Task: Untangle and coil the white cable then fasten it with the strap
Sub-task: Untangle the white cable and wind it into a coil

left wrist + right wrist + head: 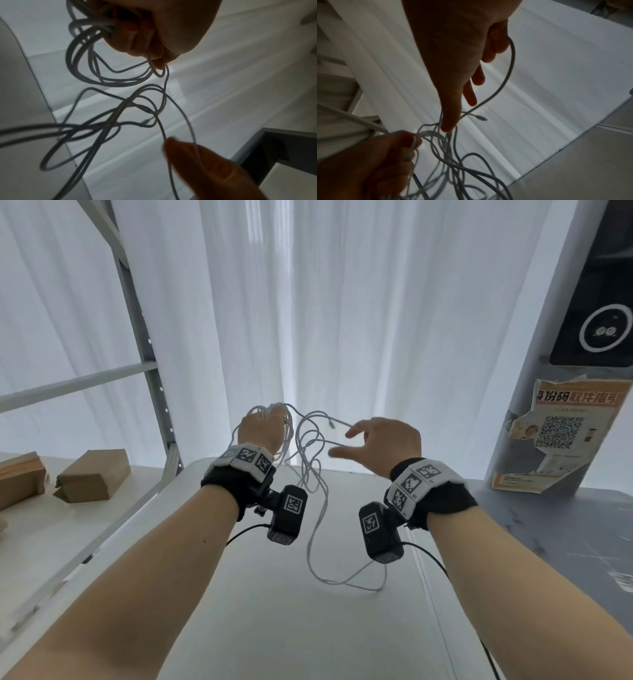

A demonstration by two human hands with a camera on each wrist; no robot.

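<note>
The left hand point(259, 429) was raised above the far edge of the white table point(274, 628), fingers curled round a bunch of loops of the white cable point(310, 474); the left wrist view showed that grip from beneath. The right hand point(383, 445) was spread wide, fingers straight among the strands. Only the right wrist view showed the cable's plug point(481, 118) clearly, dangling free.

the left hand point(258, 428) shows only its back in the head view, its fingers hidden behind it. the cable point(106, 121) smears with blur in both wrist views and runs off their edges. the poster's point(561, 436) small print is unreadable.
</note>
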